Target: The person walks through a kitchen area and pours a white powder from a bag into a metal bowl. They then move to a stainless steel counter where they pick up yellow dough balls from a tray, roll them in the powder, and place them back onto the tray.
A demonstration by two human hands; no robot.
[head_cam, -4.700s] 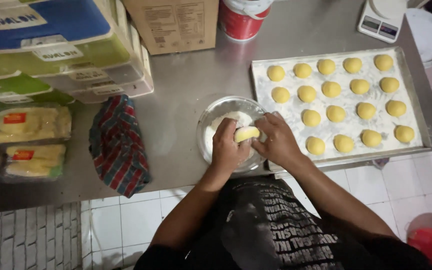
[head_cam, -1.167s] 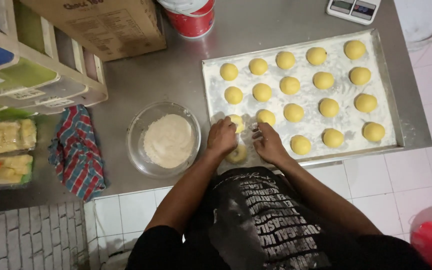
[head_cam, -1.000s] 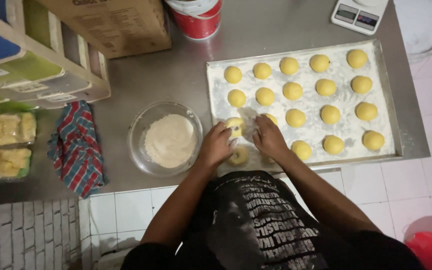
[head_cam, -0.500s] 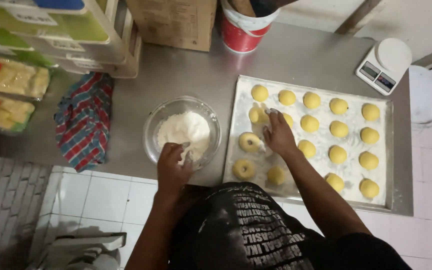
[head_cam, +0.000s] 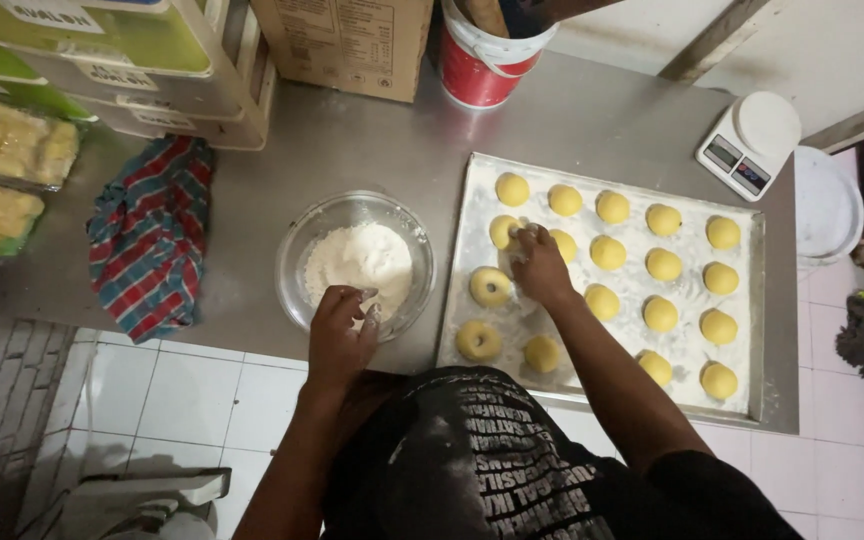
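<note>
Two hands work over a steel table (head_cam: 372, 150). The biggest thing on it is the floured baking tray (head_cam: 747, 330), its long side running left to right, filled with rows of yellow dough balls (head_cam: 663, 264); two near its left end have holes pressed in them. A brown cardboard box (head_cam: 347, 45) and a red tub (head_cam: 487, 70) stand at the back edge, green-and-white cartons (head_cam: 102, 50) at the far left, a white kitchen scale (head_cam: 749, 143) at the right corner. A plaid cloth (head_cam: 147, 235) lies crumpled left of the glass bowl (head_cam: 297, 255) of flour (head_cam: 357, 262).

The left hand (head_cam: 340, 335) dips curled, pinched fingers into the flour at the bowl's near rim. The right hand (head_cam: 542, 270) rests on the tray, fingertips touching a dough ball (head_cam: 503, 231) and gripping nothing.
</note>
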